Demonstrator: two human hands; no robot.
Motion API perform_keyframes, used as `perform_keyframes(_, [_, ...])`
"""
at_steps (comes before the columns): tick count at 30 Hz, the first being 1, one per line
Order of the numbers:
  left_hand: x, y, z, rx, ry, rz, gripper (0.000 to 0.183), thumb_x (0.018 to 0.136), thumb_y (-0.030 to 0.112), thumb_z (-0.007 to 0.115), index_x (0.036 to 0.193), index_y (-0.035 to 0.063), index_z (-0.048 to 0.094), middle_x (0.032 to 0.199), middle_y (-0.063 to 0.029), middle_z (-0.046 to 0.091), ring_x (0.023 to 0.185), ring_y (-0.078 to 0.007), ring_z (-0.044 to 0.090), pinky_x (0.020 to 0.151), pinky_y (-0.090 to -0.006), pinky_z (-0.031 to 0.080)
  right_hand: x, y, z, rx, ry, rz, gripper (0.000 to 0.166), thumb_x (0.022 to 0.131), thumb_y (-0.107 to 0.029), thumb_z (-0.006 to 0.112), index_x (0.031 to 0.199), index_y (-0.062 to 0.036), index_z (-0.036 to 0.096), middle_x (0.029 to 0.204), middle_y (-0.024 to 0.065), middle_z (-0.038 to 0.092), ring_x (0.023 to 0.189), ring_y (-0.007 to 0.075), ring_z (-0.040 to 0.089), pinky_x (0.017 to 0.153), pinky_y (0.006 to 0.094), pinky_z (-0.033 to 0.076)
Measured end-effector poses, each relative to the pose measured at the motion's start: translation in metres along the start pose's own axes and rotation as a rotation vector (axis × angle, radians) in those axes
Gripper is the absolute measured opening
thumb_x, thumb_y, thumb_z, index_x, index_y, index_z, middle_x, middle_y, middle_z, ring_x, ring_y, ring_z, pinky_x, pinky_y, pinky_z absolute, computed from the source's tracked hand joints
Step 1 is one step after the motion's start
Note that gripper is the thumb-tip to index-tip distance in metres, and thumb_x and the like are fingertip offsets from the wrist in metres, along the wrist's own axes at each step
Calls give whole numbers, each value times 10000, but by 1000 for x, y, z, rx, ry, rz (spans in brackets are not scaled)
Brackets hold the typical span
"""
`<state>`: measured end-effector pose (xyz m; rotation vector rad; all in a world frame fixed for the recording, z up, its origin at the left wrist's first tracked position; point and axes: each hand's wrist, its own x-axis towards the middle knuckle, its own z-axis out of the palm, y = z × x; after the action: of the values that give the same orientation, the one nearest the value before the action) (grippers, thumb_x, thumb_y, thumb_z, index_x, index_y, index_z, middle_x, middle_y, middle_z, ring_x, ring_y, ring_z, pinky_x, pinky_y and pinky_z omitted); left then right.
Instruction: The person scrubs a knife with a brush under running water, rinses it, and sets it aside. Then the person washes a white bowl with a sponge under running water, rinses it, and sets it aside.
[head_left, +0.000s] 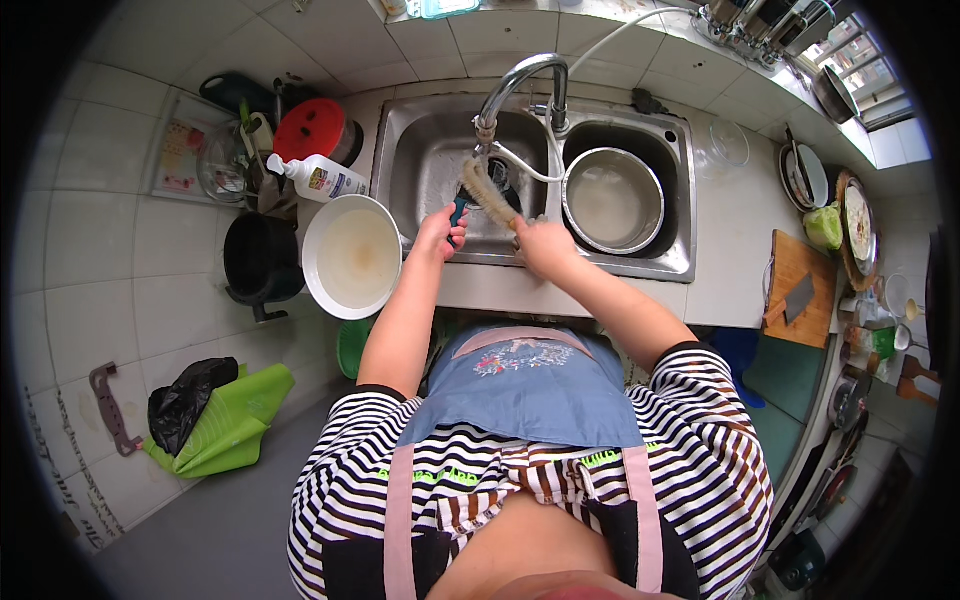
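Note:
My left hand (441, 233) grips the teal handle (457, 215) of a kitchen utensil over the left basin of the stainless steel sink (424, 161). A dark, rounded shape (508, 193) lies behind the brush; I cannot tell whether it belongs to that utensil. In my right hand (546, 246) is a beige bristled brush (484, 191), slanting up and left across the utensil. Above them curves the chrome tap (517, 71), its spout near the brush's far end. Whether water is running is unclear.
A metal pot (611, 165) of cloudy liquid occupies the right basin. Left of the sink are a white bowl (330, 262) of cloudy liquid, a pump bottle (326, 180) and a black pot (260, 251). A cleaver (799, 298) rests on a wooden chopping board (814, 262) at right.

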<state>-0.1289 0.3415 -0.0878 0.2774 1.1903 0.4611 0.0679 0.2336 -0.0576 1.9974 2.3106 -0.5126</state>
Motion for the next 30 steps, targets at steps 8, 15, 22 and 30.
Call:
perform_keyframes(8, [-6,5,11,16,-11,16,277,965,289,404,959,28,493,652,-18,453,429,-59,316,376,-194,264,26,15,-7,-38,-18,73,330,854,-133,489,1167,-28,510,769,118,651,712,282,650,575,398,516])
perform_keyframes(15, [2,7,17,81,-33,8,289,969,300,388,970,30,489,646,-5,451,424,-43,313,370,-179,261,22,8,-15,-55,24,55,480,806,-158,563,1263,-57,457,808,120,638,716,260,649,581,369,521])
perform_keyframes(22, [5,1,19,40,-53,-20,292,967,305,395,957,30,492,649,-12,453,423,-54,316,366,-190,263,2,8,-4,-130,57,30,417,829,-106,503,1243,-60,483,771,109,635,657,257,649,519,375,515])
perform_keyframes(30, [10,-8,13,-36,-5,-32,299,967,315,387,974,34,491,644,-9,450,427,-58,315,369,-193,259,-1,3,5,-88,55,10,379,834,-147,512,1201,-54,498,741,126,638,678,280,648,554,372,519])
